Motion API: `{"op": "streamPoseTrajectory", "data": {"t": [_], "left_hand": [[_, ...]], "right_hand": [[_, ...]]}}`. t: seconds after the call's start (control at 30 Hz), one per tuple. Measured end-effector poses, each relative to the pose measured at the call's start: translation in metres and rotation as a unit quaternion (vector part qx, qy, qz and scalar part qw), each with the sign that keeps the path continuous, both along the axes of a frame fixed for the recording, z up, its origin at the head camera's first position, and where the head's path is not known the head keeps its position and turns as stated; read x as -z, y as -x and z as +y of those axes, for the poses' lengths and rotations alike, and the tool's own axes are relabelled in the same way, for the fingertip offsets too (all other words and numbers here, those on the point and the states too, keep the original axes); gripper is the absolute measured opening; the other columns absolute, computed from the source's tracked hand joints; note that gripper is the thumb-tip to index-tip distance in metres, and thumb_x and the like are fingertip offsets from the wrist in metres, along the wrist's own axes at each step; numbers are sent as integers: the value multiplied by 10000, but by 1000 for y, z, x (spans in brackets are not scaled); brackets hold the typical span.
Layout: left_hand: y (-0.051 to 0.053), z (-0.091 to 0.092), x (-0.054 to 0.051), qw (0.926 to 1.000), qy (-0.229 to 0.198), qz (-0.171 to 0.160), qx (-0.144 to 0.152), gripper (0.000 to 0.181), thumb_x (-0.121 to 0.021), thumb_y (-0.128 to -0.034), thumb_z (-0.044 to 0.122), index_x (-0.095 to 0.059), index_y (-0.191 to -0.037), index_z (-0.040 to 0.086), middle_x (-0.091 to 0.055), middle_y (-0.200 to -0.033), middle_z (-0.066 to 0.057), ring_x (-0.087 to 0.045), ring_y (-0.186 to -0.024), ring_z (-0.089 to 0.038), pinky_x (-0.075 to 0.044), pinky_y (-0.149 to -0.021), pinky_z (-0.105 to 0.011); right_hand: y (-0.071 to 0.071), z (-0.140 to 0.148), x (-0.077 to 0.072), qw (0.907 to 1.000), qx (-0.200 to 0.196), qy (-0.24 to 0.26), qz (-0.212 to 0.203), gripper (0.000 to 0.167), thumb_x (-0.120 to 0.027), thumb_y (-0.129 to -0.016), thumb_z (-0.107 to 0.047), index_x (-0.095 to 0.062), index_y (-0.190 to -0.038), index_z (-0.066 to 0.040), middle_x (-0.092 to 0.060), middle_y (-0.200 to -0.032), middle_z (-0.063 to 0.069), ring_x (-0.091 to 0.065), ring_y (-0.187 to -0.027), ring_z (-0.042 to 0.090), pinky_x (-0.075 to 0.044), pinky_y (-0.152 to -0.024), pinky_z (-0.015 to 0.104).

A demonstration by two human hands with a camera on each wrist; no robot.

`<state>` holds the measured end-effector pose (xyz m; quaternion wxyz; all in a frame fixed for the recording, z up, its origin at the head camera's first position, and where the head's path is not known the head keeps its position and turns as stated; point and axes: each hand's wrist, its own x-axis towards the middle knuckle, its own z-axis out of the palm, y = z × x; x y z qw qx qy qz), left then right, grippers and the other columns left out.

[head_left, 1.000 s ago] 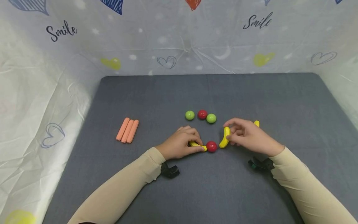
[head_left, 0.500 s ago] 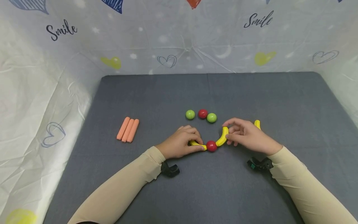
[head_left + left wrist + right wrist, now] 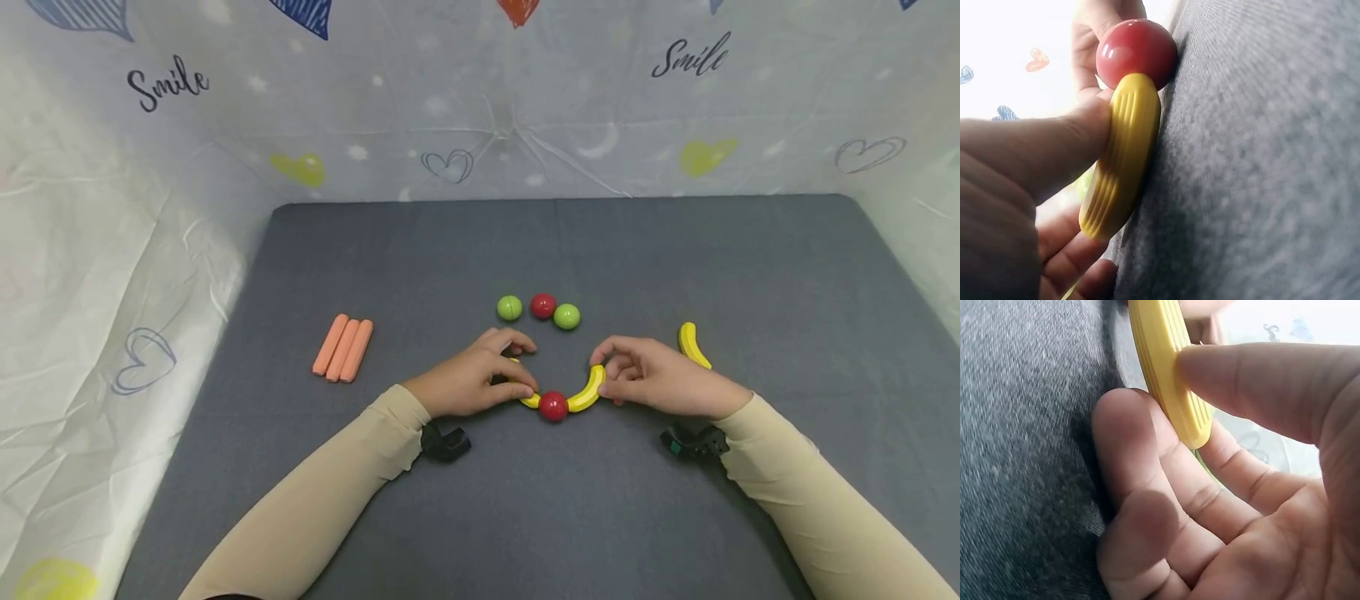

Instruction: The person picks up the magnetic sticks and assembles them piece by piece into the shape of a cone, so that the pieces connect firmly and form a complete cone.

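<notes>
My left hand (image 3: 476,375) holds one yellow curved stick (image 3: 1125,150), its thumb on the stick's side; in the head view the hand covers much of that stick. A red ball (image 3: 553,406) touches its end. Against the ball's other side lies a second yellow curved stick (image 3: 588,390), which my right hand (image 3: 656,377) pinches between thumb and fingers. In the right wrist view the thumb presses the ribbed side of this yellow stick (image 3: 1172,375). Together the two sticks and the ball form a shallow U on the dark grey table.
Behind the hands sit a green ball (image 3: 509,307), another red ball (image 3: 543,306) and a second green ball (image 3: 567,317). Three salmon-coloured sticks (image 3: 342,348) lie side by side at left. A further yellow curved stick (image 3: 692,343) lies behind the right hand, partly hidden.
The right hand's yellow stick has come up against the red ball. Both sticks and the ball have since shifted a little nearer and left, and the left hand's forefinger has lifted.
</notes>
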<state>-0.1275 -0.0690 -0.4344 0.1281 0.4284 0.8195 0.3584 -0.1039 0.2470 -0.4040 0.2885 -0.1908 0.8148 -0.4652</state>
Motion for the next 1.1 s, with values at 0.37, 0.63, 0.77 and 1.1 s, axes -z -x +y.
{"op": "streamPoseTrajectory", "data": {"t": [0.37, 0.63, 0.77, 1.1], "left_hand": [[1, -3, -4, 9953, 304, 648, -652, 288, -822, -926, 395, -780, -1138, 205, -558, -958, 69, -482, -893, -100, -429, -814, -303], [-9, 2, -11, 9940, 382, 964, -336, 106, -745, -1004, 260, -794, -1070, 194, -660, -932, 105, -549, -786, -33, -488, -725, -226], [-20, 9, -17, 9927, 486, 1050, -349, 141, -705, -1028, 271, -785, -1103, 182, -651, -952, 80, -551, -763, -38, -487, -699, -210], [-36, 19, -24, 9724, 1003, 2100, -177, 305, -754, -941, 533, -779, -1034, 243, -477, -861, 74, -431, -639, -50, -364, -568, -189]], "right_hand": [[-6, -6, -1, 9998, -162, -59, 64, 299, -777, -953, -106, -598, -1170, -5, -692, -841, 53, -615, -658, 151, -513, -619, 260], [-8, -10, 1, 9991, -212, -226, 287, 289, -807, -936, -152, -614, -1122, -44, -678, -797, 12, -579, -640, 105, -493, -612, 244], [-9, -12, 0, 9982, -244, -294, 465, 282, -814, -932, -176, -625, -1106, -62, -678, -788, -13, -578, -644, 100, -491, -621, 243], [-11, -18, 1, 9963, -338, -362, 699, 274, -804, -952, -196, -634, -1136, -84, -680, -801, -34, -584, -656, 108, -502, -653, 249]]}}
